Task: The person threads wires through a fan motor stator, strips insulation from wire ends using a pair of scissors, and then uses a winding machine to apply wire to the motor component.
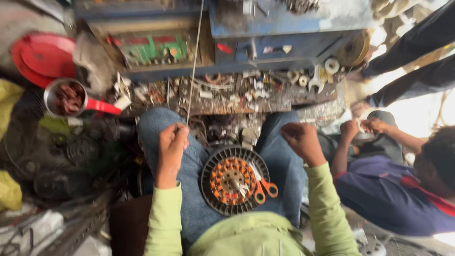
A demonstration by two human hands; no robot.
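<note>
I am curling my left hand [171,144] into a closed grip around a thin pale wire [194,66] that is running straight up from my fist toward the blue metal cabinet [284,23] in front of me. I am clenching my right hand [302,142] into a fist too, raised over my right knee; whether it is pinching the other end of the wire I cannot tell, since the picture is blurred there. Between my hands, resting in my lap on my blue jeans [279,166], a round dark ribbed motor housing with a ring of copper-orange windings [232,180] is lying face up, and a pair of orange-handled scissors [263,189] is sitting on its right edge. Beyond my knees, a low cluttered surface [227,92] is carrying scraps of wire, small white rolls and metal parts. To my left, a small steel pan with a red handle [71,99] is holding reddish scraps, with a red round lid [42,57] lying behind it. To my right, another person in a dark blue shirt [388,194] is sitting just beside me, their own hands [362,128] busy with something small.
</note>
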